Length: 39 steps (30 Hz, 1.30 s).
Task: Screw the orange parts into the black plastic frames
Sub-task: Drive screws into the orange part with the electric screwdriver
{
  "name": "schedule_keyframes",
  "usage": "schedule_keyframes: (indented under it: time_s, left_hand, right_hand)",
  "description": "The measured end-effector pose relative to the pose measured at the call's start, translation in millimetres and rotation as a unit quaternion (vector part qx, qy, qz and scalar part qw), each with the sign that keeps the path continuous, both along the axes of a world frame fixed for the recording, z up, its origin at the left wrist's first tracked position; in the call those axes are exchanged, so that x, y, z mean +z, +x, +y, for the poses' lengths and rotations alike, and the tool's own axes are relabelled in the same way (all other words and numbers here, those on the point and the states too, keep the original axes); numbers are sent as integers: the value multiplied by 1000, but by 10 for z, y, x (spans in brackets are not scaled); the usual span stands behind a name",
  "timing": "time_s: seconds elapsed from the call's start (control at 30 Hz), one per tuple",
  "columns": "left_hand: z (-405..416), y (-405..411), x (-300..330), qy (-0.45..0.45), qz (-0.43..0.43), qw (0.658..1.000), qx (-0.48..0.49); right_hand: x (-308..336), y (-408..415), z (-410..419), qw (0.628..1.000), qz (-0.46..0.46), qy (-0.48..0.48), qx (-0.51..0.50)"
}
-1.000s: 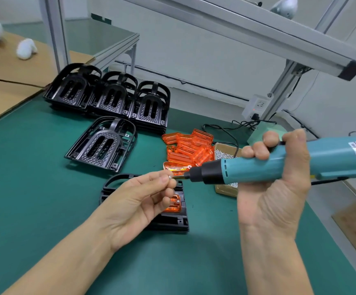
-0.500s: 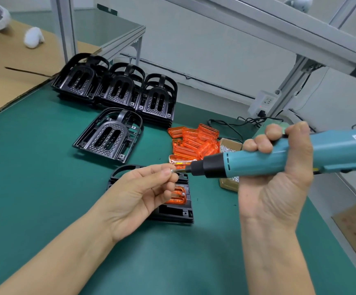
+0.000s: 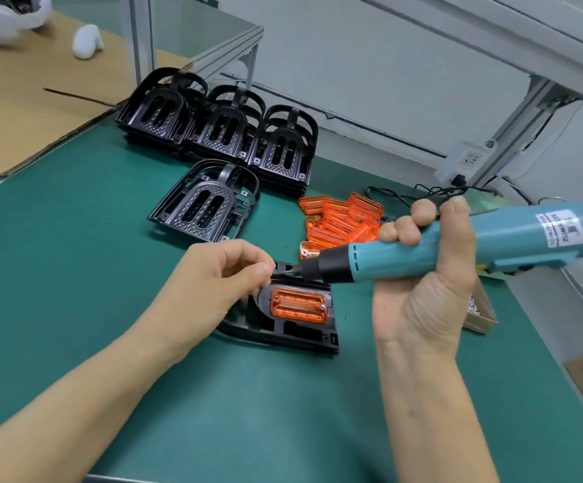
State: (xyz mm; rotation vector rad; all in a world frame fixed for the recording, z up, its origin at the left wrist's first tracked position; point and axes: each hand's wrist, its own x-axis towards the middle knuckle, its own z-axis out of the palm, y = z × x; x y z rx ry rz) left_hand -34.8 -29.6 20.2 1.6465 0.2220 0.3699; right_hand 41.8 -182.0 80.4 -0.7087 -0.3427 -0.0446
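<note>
**Loading the screwdriver tip**

We clench our right hand [image 3: 422,273] around the electric screwdriver [image 3: 457,242], held level so our left hand's [image 3: 220,277] fingers [image 3: 260,270] can pinch at its tip, presumably seating a screw. Below, an orange part [image 3: 298,308] sits in the black frame [image 3: 283,329] on the worktop [image 3: 74,273], ready for fastening.

Green mat [image 3: 74,273] covers the workbench. Flattened cardboard [image 3: 21,109] lies at its far left edge. Plain pale wall [image 3: 370,81] runs behind. Aluminium frame rail [image 3: 492,33] crosses overhead at the far right corner, with a white power socket [image 3: 468,160] on its post. Even, soft lighting.
</note>
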Motion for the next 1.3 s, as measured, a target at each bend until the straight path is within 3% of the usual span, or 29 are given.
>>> schedule_keyframes:
  time_s: [0.03,0.1,0.17,0.37,1.07,1.3]
  left_hand:
    - [18,2,-15,117,-4,993,20]
    - [14,-1,-39,319,-14,947,38]
    - [-15,10,-78,407,-24,913,25]
    - [-5,63,-125,425,-14,905,20]
    - [-33,107,-134,509,-7,861,6]
    - [-50,102,-150,562,-48,825,22]
  right_hand:
    - [-37,2,10,1000,-2,-9,-3]
    - [-108,8,26,999,-9,-32,-8]
    - [-172,18,33,997,-19,-67,-15]
    - [-266,46,52,990,-48,-128,-29]
    - [-244,47,72,988,-52,-147,-11]
    - [16,205,-331,966,-65,-192,-159]
